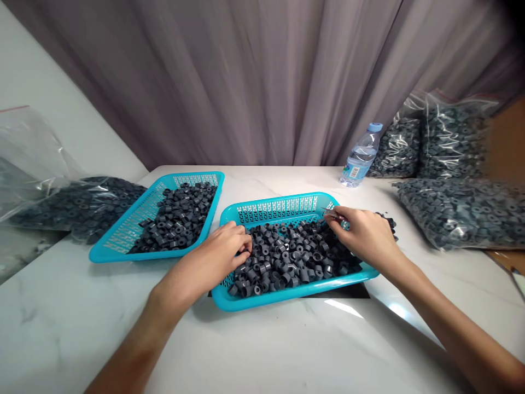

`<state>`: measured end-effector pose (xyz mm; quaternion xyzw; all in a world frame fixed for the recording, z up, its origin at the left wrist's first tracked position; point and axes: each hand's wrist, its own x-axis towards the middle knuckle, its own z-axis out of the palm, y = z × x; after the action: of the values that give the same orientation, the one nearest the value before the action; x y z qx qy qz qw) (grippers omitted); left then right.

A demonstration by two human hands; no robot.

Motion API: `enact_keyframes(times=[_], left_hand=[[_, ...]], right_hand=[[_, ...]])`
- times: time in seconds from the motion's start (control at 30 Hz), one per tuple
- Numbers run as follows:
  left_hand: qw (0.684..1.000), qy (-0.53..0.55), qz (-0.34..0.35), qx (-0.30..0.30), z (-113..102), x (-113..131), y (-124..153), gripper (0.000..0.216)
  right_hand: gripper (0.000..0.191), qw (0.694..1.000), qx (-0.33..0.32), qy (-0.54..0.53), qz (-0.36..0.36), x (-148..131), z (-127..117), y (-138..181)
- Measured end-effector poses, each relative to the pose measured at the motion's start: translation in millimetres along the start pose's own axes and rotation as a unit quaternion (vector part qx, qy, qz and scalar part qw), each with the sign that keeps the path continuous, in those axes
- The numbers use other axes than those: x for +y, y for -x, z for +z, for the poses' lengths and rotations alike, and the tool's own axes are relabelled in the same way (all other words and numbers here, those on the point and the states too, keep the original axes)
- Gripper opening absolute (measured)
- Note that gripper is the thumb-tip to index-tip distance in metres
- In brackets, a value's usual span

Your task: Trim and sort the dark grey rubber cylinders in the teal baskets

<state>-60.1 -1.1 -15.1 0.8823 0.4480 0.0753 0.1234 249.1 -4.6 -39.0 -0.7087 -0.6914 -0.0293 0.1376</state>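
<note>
Left hand [223, 247] is resting half-curled on dark grey plastic rings [287, 257] at the left edge of the teal mesh tray [283, 209], right hand [365, 235] pinching metal tweezers [334, 214] at its far-right corner.

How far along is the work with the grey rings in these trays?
Seemingly done: the left tray holds a pile of rings. In hand: the left hand rests in the near tray; the right hand pinches a thin metal tool. Left: that tray is full, and full bags lie at the right.
</note>
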Motion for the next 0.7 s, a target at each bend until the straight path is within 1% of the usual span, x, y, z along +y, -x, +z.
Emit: enact_keyframes(times=[0.13,0.23,0.33,0.4,0.47,0.57,0.63,0.7], left_hand=[[1.0,0.011,-0.018,-0.015,-4.7,3.7,-0.7,0.014],[0.999,0.04,-0.032,-0.001,-10.1,7.8,0.2,0.016],[0.996,0.074,-0.046,0.027,-14.5,12.1,-0.6,0.018],[0.989,0.131,-0.063,0.038,-16.0,15.6,-2.5,0.017],[0.97,0.226,-0.085,0.037,-15.8,20.0,-4.7,0.016],[0.925,0.364,-0.107,0.026,-12.8,26.1,-8.0,0.015],[0.903,0.416,-0.108,0.013,-10.6,28.6,-10.1,0.016],[0.889,0.446,-0.102,0.005,-9.9,29.4,-11.8,0.018]], right_hand=[[0.031,1.0,-0.002,0.002,-0.002,-0.3,0.0,-0.5],[0.031,1.0,-0.002,0.003,-0.002,-0.5,-0.2,-0.4],[0.031,1.0,0.001,0.003,-0.001,-0.6,-0.6,0.1],[0.031,1.0,0.002,0.002,-0.001,-0.5,-0.8,0.3],[0.032,1.0,0.002,0.001,-0.003,-0.2,-0.6,0.3],[0.032,1.0,0.004,0.0,-0.003,0.2,0.0,0.1],[0.032,1.0,0.004,-0.001,-0.003,0.2,0.5,0.0],[0.032,1.0,0.004,-0.001,-0.004,0.1,0.9,0.1]])
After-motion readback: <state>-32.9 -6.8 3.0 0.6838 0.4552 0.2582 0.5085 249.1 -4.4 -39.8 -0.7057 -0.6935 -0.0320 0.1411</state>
